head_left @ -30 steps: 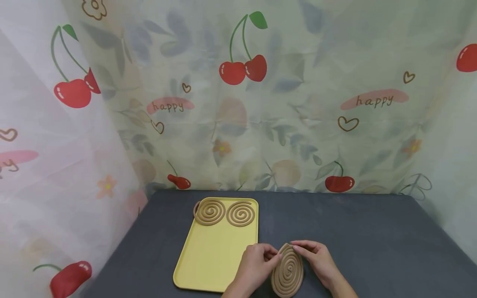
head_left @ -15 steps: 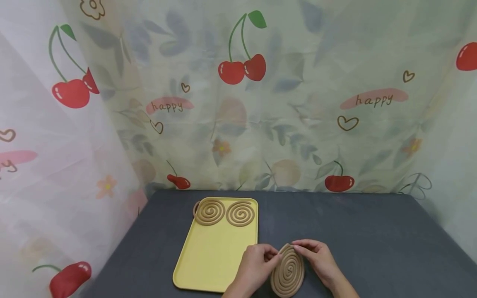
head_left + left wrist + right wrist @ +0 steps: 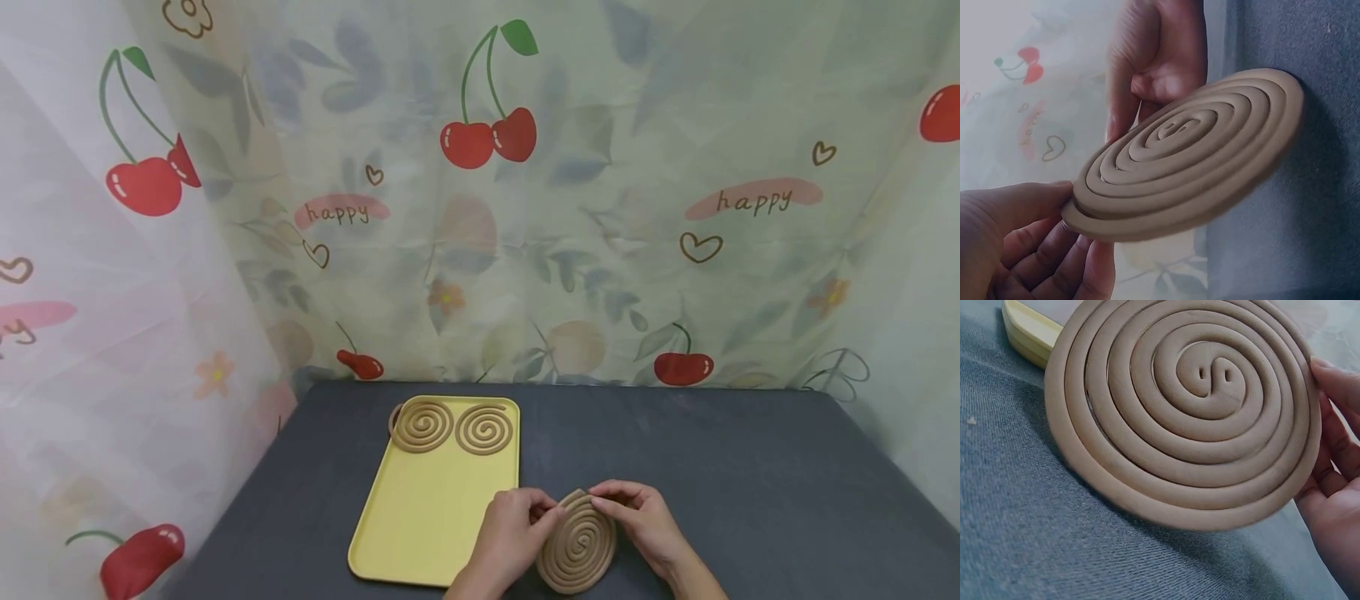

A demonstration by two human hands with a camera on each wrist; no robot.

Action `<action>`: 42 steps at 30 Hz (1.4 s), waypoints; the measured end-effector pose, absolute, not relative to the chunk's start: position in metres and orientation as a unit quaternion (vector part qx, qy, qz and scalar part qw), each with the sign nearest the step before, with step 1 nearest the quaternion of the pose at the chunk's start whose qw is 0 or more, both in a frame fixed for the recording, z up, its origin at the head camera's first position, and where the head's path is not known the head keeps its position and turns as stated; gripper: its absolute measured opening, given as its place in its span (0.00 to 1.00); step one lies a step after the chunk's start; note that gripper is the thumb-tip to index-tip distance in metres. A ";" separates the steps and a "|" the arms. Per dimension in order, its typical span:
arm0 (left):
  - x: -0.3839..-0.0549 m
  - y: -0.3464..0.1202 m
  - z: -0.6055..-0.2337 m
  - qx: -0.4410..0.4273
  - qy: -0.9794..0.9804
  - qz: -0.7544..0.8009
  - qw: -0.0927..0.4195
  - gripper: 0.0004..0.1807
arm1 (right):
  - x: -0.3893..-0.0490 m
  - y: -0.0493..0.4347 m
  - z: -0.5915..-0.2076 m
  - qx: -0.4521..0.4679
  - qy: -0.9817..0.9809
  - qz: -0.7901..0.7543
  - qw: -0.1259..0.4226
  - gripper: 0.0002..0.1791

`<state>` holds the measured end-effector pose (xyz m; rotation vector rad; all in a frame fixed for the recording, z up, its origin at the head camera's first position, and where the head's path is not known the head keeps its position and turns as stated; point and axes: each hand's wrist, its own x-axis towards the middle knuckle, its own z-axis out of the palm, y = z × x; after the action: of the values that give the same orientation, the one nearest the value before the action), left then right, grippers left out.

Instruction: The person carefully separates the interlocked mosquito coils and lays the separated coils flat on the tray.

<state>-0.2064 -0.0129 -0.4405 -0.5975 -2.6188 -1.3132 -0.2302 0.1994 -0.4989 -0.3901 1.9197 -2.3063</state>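
1. Brown coil (image 3: 577, 546), right of the yellow tray (image 3: 420, 521): tilted, facing our head view more broadly than a moment ago; we judge it mid-handling, windings nested.
2. Left hand (image 3: 512, 533), tray side: fingers drawn together, pinching the rim.
3. Right hand (image 3: 641, 521), farther from the tray: fingers likewise pinching.

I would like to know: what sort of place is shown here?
Probably a small, screened-off indoor work area: cherry-printed sheets hang on three sides of a dark work surface, where a brown coil is held beside a yellow tray.
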 end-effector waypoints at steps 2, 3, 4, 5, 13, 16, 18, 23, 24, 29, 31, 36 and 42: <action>-0.207 -0.014 -0.439 -0.196 -0.873 -0.440 0.072 0.06 | -0.230 0.199 -0.499 -0.136 0.634 -0.760 0.053 0.11; -0.207 -0.014 -0.439 -0.196 -0.874 -0.439 0.072 0.06 | -0.230 0.199 -0.499 -0.140 0.634 -0.759 0.049 0.11; -0.207 -0.015 -0.438 -0.195 -0.874 -0.439 0.070 0.06 | -0.230 0.199 -0.499 -0.143 0.635 -0.758 0.046 0.11; -0.207 -0.015 -0.438 -0.194 -0.875 -0.438 0.069 0.06 | -0.230 0.199 -0.499 -0.146 0.635 -0.757 0.043 0.10; -0.209 -0.016 -0.440 -0.195 -0.881 -0.421 0.091 0.06 | -0.230 0.197 -0.501 -0.164 0.639 -0.752 0.022 0.10; -0.209 -0.016 -0.441 -0.194 -0.884 -0.415 0.093 0.06 | -0.230 0.196 -0.502 -0.169 0.646 -0.745 0.007 0.09; -0.209 -0.016 -0.441 -0.192 -0.886 -0.411 0.093 0.06 | -0.230 0.196 -0.502 -0.171 0.651 -0.740 -0.001 0.09; -0.210 -0.017 -0.441 -0.186 -0.886 -0.416 0.084 0.06 | -0.230 0.197 -0.504 -0.165 0.664 -0.729 -0.009 0.12; -0.210 -0.018 -0.441 -0.185 -0.884 -0.422 0.079 0.06 | -0.230 0.197 -0.504 -0.161 0.667 -0.728 -0.008 0.13; -0.211 -0.019 -0.441 -0.178 -0.877 -0.441 0.065 0.06 | -0.231 0.199 -0.504 -0.167 0.668 -0.725 0.008 0.16; -0.212 -0.019 -0.441 -0.177 -0.879 -0.438 0.067 0.06 | -0.232 0.199 -0.504 -0.178 0.665 -0.725 0.015 0.17; -0.213 -0.019 -0.443 -0.176 -0.882 -0.432 0.068 0.06 | -0.232 0.201 -0.504 -0.178 0.659 -0.730 0.030 0.17; -0.214 -0.018 -0.443 -0.175 -0.884 -0.428 0.068 0.07 | -0.230 0.202 -0.502 -0.184 0.656 -0.731 0.033 0.11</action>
<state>-0.2140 -0.0183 -0.4430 -0.5270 -2.6619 -1.2904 -0.2299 0.2018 -0.5021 -0.5673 2.0187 -2.2505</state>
